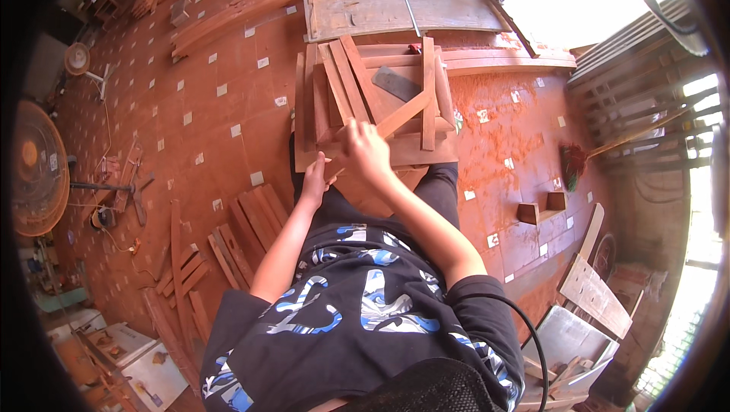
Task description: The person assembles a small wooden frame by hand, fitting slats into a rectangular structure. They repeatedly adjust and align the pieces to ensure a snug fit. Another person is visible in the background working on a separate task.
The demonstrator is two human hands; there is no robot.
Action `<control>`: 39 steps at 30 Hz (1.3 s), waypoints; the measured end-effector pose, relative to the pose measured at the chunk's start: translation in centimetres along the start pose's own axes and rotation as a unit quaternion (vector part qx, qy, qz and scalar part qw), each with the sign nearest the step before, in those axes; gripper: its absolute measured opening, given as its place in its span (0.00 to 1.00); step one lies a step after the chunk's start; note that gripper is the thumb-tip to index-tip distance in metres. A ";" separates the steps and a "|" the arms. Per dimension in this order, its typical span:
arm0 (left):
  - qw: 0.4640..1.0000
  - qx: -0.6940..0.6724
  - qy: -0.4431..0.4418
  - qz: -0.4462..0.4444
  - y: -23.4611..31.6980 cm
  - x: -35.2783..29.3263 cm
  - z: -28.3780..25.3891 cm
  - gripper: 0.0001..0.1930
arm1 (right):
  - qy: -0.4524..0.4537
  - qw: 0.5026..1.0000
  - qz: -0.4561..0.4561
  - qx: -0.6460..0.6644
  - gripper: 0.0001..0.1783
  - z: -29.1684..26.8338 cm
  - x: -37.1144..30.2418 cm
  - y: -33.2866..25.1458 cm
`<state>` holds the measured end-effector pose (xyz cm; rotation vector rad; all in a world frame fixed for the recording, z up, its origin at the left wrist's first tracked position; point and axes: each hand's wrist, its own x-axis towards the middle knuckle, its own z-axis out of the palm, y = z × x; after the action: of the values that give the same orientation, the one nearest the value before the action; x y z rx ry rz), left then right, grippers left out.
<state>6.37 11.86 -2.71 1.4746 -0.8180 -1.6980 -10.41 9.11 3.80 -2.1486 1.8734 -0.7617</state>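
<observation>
A reddish-brown wooden strip (409, 113) slants across the low wooden work stand (372, 157) in front of me. My left hand (315, 180) pinches its near end, with the thumb up. Further along, my right hand (365, 152) is closed over the same strip, knuckles up; anything under the palm is hidden. Several more strips (342, 81) lie side by side on the stand's left part. Another strip (428, 92) lies at the right, under or against the far end of the held one. Between them rests a flat grey rectangular plate (395, 83).
Behind the stand lies a wide plank (380, 12). Stacked wood pieces (251, 222) lie on the tiled floor at my left, near a standing fan (34, 161). To the right are a broom (576, 165), two small wood blocks (541, 210) and wood shavings (494, 108).
</observation>
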 end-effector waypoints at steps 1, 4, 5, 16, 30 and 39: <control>0.999 0.023 0.022 0.010 0.3 -0.1 0.3 0.26 | 0.013 0.999 0.025 -0.024 0.36 -0.1 0.8 1.7; 1.000 0.016 0.000 0.024 -0.3 0.4 -0.4 0.25 | 0.088 0.991 0.072 -0.067 0.38 -2.4 2.7 6.7; 1.000 0.016 0.000 0.027 -0.1 0.3 0.0 0.24 | 0.097 0.987 0.095 -0.084 0.39 -3.1 3.3 8.3; 0.999 -0.002 0.035 0.030 0.0 1.6 0.4 0.25 | 0.072 0.997 -0.010 -0.039 0.39 2.5 -0.5 -1.5; 0.999 0.024 0.015 0.043 0.9 1.2 0.1 0.24 | 0.147 0.966 0.152 -0.146 0.42 -4.9 5.9 13.5; 0.996 0.040 0.074 0.042 1.0 1.4 1.1 0.23 | 0.117 0.991 0.005 -0.061 0.41 1.8 0.3 1.5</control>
<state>5.27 10.20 -2.45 1.5764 -0.8636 -1.4902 -10.83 8.16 1.64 -2.2029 2.0933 -0.9568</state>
